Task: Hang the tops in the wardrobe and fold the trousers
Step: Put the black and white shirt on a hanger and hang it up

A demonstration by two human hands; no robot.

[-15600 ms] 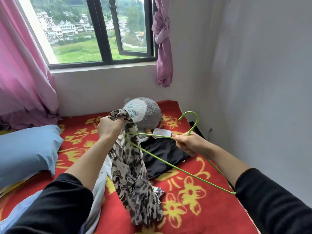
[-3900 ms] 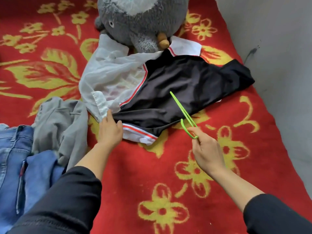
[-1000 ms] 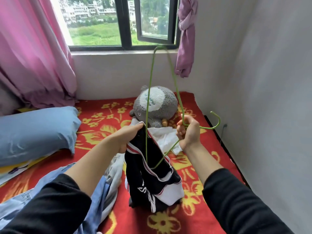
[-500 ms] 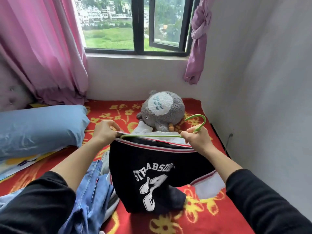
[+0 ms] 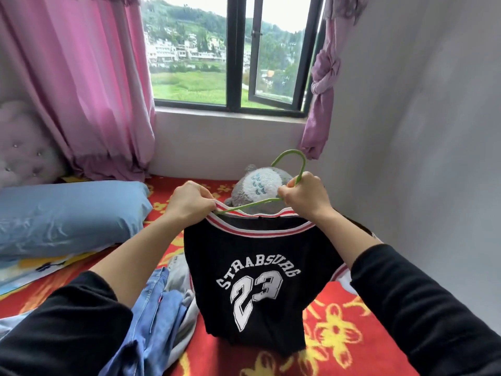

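We hold the black jersey (image 5: 257, 275) above the bed (image 5: 339, 337). Our left hand (image 5: 189, 203) pinches its striped collar wide, and our right hand (image 5: 303, 195) grips the green hanger (image 5: 291, 169), so the hanger can sit inside.

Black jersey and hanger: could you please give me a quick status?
Left hand pinching the collar, right hand gripping the green hanger. Black jersey held up, hanger partly inside the neck. Plush toy behind, not obstructing.
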